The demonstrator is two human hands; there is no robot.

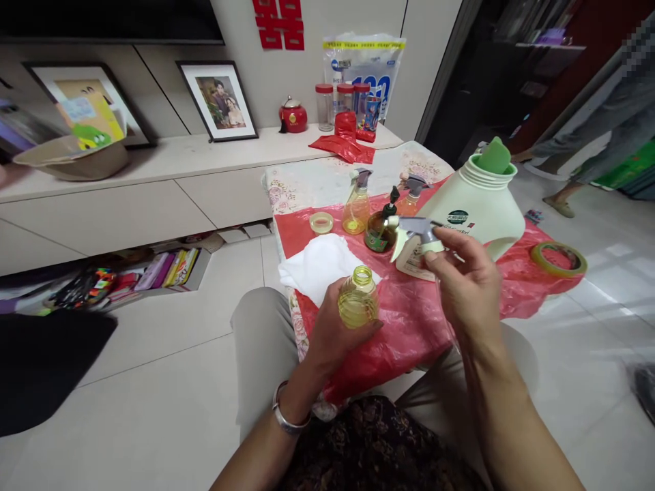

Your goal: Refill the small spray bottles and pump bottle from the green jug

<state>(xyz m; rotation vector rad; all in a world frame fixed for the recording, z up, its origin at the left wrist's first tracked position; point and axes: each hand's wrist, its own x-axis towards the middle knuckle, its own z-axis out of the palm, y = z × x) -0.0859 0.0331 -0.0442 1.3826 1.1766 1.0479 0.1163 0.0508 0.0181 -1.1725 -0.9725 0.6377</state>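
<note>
My left hand [335,334] is wrapped round a yellow, see-through bottle [358,300] whose neck is uncapped. Up and to the right of it, my right hand [471,286] pinches a grey and white spray trigger head [415,230], held apart from the bottle. A thin clear tube hangs below that hand. Behind the trigger head are a dark pump bottle [379,233] and a whitish bottle [412,262], partly hidden. A yellow spray bottle [356,208] and an orange one [408,204] stand farther back. The white cloth [325,266] lies just beyond my left hand.
A large pale green jug [475,204] with a green scoop stands at the right. A tape roll [557,260] lies on the red plastic sheet [409,320] covering the table. A small round dish [321,222] is by the cloth. At the far right, a person's leg [568,194] shows.
</note>
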